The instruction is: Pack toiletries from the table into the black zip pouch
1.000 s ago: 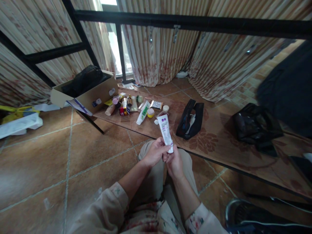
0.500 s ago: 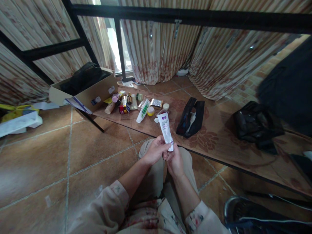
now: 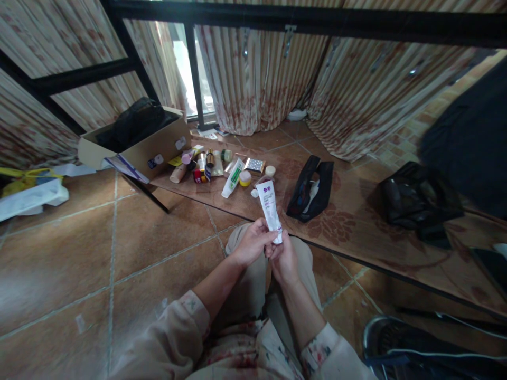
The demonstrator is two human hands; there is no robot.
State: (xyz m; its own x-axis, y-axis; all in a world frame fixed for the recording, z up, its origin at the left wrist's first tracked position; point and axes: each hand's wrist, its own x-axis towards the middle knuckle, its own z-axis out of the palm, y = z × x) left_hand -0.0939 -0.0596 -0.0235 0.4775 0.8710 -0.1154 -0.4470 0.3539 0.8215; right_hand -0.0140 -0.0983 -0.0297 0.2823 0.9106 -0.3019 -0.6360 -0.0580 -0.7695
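A white tube with pink print (image 3: 268,207) stands upright above my knees, cap end down. Both hands grip its lower end: my left hand (image 3: 250,247) wraps it from the left, and my right hand (image 3: 283,259) closes on the cap end from the right. Just beyond the tube, a low brown patterned board (image 3: 348,221) holds an open black pouch (image 3: 310,188) and a cluster of several small bottles, jars and tubes (image 3: 222,171), including a white and green tube (image 3: 233,180).
An open cardboard box (image 3: 138,142) with dark contents sits at the board's left end. A black bag (image 3: 415,203) lies on the board at right. Black bed-frame bars and curtains stand behind. White and yellow bags (image 3: 29,190) lie far left on the tiled floor.
The view has shifted slightly; the tube and both hands sit a little higher in the picture. The grip on the tube looks the same.
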